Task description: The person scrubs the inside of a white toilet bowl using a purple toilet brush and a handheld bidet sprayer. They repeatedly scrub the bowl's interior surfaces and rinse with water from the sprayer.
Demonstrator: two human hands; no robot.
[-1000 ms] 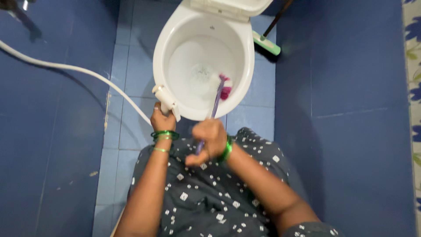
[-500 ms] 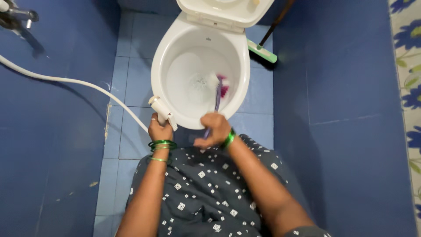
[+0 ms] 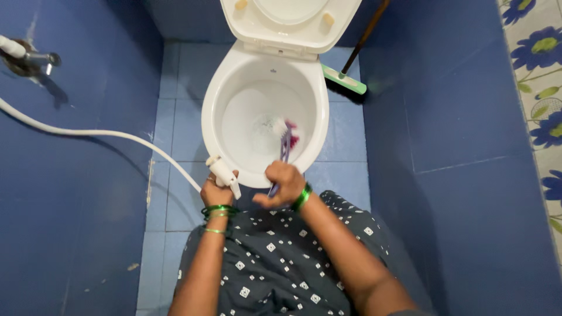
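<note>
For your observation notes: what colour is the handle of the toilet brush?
Purple, seen in the head view: toilet brush.

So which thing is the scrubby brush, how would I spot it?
Find the big white toilet bowl in the middle of the blue floor. Inside it, near the front rim, is the toilet brush, its purple handle running down into the right hand. It is the only purple and pink thing there; the left hand holds a white sprayer instead.

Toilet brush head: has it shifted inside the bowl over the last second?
Yes. The brush head moved left from the bowl's right wall toward its centre.
</note>
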